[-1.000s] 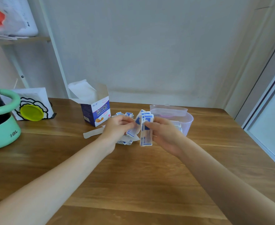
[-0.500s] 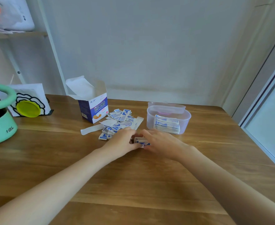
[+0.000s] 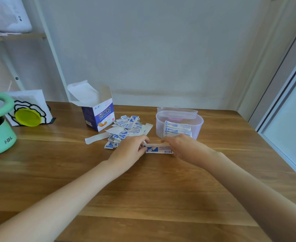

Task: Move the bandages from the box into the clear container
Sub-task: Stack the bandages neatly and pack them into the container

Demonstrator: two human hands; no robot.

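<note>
Squaring a small stack of bandages on the wooden table (image 3: 143,198).

The clear container (image 3: 198,125) already holds some; the open box (image 3: 98,117) stands beside a loose pile (image 3: 126,130). Left hand (image 3: 128,153) and right hand (image 3: 183,146) pinch the ends of the stack (image 3: 158,148) against the wood, probably to even its edges before lifting it in.

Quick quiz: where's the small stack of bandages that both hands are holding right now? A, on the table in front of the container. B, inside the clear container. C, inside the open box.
A: both hands pinch the stack of bandages on the table, in front of the clear container.
</note>
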